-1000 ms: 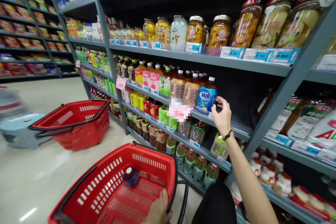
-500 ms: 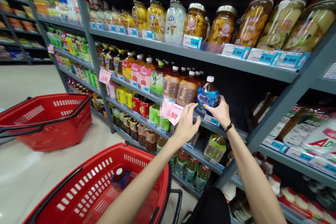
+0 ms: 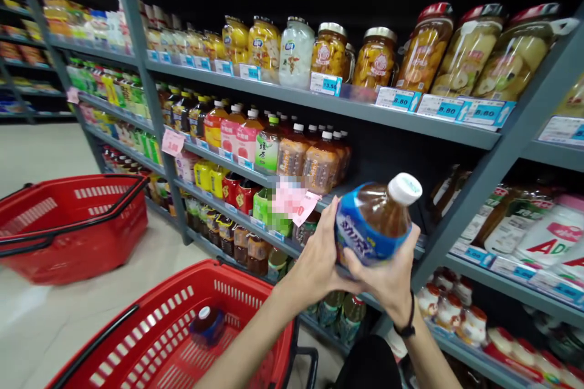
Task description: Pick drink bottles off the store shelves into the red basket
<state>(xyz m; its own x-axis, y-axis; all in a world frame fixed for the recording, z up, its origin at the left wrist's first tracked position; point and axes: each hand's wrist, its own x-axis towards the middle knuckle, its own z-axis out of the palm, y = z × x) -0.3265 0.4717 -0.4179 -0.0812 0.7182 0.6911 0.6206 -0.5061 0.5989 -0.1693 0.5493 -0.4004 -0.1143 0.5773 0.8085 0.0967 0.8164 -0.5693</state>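
Note:
A large bottle of brown drink point(image 3: 376, 219) with a blue label and white cap is off the shelf, tilted to the right in front of me. My left hand point(image 3: 319, 258) wraps its left side and my right hand point(image 3: 392, 276) cups it from below, a black band on that wrist. Below them stands a red basket point(image 3: 182, 340) holding one small dark-blue bottle with a white cap point(image 3: 206, 323).
Grey shelving point(image 3: 328, 103) runs along the right with jars of fruit on top, rows of drink bottles below and price tags on the edges. A second red basket point(image 3: 68, 225) sits on the pale floor at the left.
The blue-labelled bottle has left the shelf and now sits tilted in both hands, closer to me. One second ago my left hand was down at the basket.

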